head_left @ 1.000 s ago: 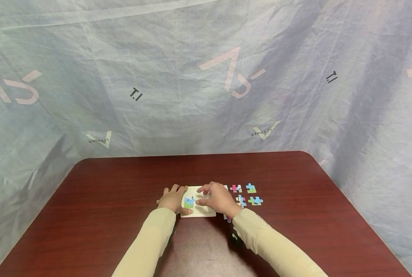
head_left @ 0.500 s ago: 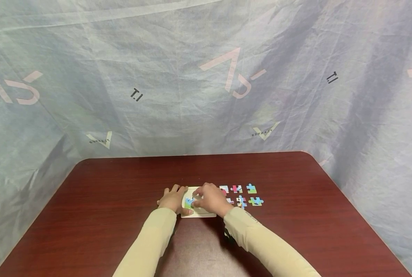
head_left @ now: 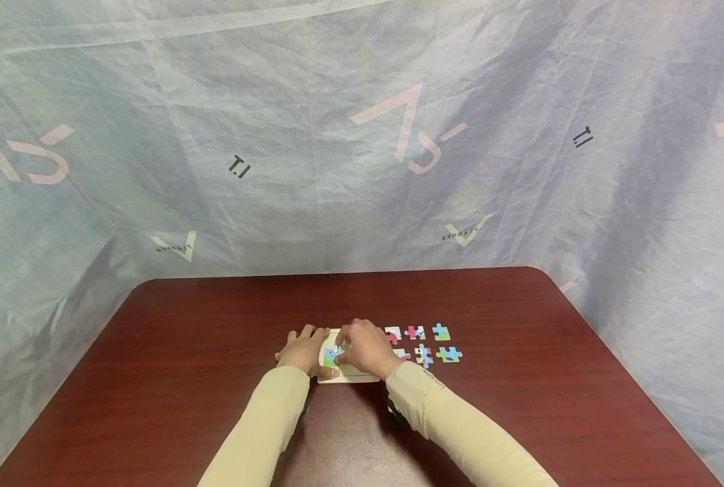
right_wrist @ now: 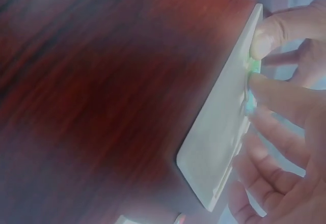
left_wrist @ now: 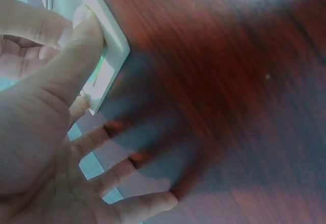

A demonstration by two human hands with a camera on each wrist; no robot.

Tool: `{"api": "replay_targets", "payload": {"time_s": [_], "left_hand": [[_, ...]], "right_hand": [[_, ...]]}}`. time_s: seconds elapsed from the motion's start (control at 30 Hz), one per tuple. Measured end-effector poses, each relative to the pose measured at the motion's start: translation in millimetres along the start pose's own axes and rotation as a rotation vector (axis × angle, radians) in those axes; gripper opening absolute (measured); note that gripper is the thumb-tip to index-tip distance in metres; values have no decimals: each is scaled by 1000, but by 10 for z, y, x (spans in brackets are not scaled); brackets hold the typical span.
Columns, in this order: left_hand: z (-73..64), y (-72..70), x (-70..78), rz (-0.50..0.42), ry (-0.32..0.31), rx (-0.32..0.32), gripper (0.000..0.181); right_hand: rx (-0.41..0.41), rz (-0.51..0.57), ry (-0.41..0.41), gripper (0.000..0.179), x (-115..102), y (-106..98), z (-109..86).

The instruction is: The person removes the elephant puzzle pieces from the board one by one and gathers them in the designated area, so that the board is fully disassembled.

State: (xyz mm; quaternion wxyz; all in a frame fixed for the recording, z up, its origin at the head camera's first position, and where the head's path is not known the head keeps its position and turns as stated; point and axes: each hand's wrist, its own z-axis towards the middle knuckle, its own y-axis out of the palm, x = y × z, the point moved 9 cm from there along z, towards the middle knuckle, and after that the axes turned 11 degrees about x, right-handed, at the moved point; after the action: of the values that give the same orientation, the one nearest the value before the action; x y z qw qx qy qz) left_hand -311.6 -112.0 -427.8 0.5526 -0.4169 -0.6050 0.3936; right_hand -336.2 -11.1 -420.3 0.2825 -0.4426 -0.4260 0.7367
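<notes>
A cream puzzle tray (head_left: 352, 379) lies flat on the table. At its left part is a blue-and-green puzzle piece (head_left: 331, 356). My left hand (head_left: 300, 352) rests at the tray's left edge, fingers spread on the table and thumb (left_wrist: 84, 38) pressing the near corner. My right hand (head_left: 367, 348) is over the tray, and its bent thumb and index finger pinch the blue-and-green piece (right_wrist: 249, 103) at its edges. The tray's right part is covered by the right hand in the head view. Its bare surface (right_wrist: 219, 127) shows in the right wrist view.
Several loose puzzle pieces lie in two rows right of the tray, among them a blue-and-green one (head_left: 449, 354) and a red-and-white one (head_left: 415, 332). The dark red table (head_left: 216, 318) reaches back to a grey cloth curtain (head_left: 313, 169).
My right hand has moved left across the tray to the blue-and-green piece, and its thumb and index finger have come closer together. Loose pieces behind it came into view. My left hand stayed put.
</notes>
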Motion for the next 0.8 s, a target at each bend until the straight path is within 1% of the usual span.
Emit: {"api": "replay_targets", "payload": {"time_s": [0.1, 0.17, 0.37, 0.53, 0.63, 0.73, 0.8], "left_hand": [[2, -2, 2, -1, 0, 2, 82], [6, 0, 4, -2, 1, 2, 82], [23, 18, -17, -6, -4, 1, 83], [36, 34, -30, -9, -6, 3, 83], [34, 29, -25, -6, -5, 9, 83], [39, 36, -22, -5, -5, 10, 82], [40, 40, -24, -5, -7, 10, 82]], "right_hand": [[-5, 19, 31, 24, 20, 19, 21], [-3, 21, 33, 26, 24, 25, 31], [7, 9, -16, 26, -7, -3, 30], [6, 27, -57, 15, -39, -34, 24], [33, 55, -97, 9, -57, -76, 19], [48, 136, -83, 8, -40, -139, 22], [43, 176, -51, 7, -1, -167, 37]]}}
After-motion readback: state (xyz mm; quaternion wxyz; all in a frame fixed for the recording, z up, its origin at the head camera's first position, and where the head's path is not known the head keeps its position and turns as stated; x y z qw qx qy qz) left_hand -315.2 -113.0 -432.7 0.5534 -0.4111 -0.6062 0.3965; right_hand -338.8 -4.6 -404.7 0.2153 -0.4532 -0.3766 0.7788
